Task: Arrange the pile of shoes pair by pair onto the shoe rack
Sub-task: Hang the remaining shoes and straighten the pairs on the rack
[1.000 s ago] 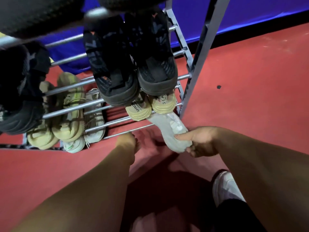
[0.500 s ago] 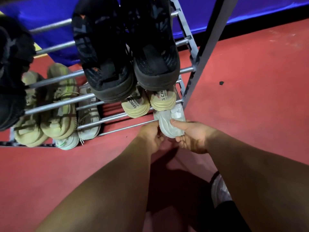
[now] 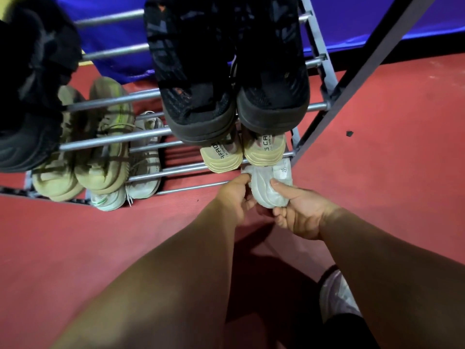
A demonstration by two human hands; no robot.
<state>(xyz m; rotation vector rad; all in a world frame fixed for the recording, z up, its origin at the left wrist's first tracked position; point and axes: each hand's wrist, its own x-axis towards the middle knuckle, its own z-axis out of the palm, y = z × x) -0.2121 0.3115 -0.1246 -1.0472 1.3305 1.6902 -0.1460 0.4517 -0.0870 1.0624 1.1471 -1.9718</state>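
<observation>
Head view: left hand (image 3: 235, 196) now joins right hand (image 3: 299, 214), both pinching the white shoe (image 3: 268, 191), thumbs on top. It slides deeper onto the bottom of the rack (image 3: 191, 188), under the beige pair (image 3: 241, 153). Nearly shelved.

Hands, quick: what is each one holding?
Left hand: pinches the white sneaker at its side.
Right hand: grips the same white sneaker.

Your only view comes from the wide-angle camera on your head, facing forward and steeply down. It hangs close over the grey metal-tube shoe rack (image 3: 151, 134), whose upper tiers crowd the top edge; the red matted floor (image 3: 390, 172) fills the rest, your forearms (image 3: 176, 273) reaching in from the bottom edge.
</observation>
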